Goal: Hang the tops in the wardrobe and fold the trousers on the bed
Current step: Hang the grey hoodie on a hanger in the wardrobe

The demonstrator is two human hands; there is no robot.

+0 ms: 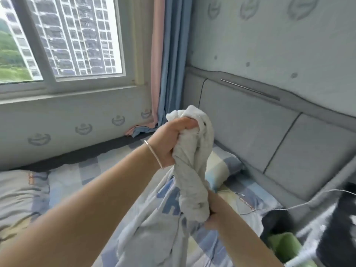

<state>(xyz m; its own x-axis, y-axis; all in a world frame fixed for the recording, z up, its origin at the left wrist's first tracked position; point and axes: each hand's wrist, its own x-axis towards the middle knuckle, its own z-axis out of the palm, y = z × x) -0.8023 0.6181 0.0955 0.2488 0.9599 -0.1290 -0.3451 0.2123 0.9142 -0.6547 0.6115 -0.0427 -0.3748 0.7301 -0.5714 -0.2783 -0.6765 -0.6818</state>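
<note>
Pale grey-white cotton, a bunched top (192, 160) with blue lettering, hangs above the checked bed (92, 170) in the middle of the view. The left hand (171, 139), a thin bangle (153, 154) at its wrist, grips the upper end in a closed fist. Nearer and lower, the right hand (215, 212) curls its fingers round the twisted lower part. A padded grey headboard (250, 128) stands on the right, a window (63, 39) far left.
</note>
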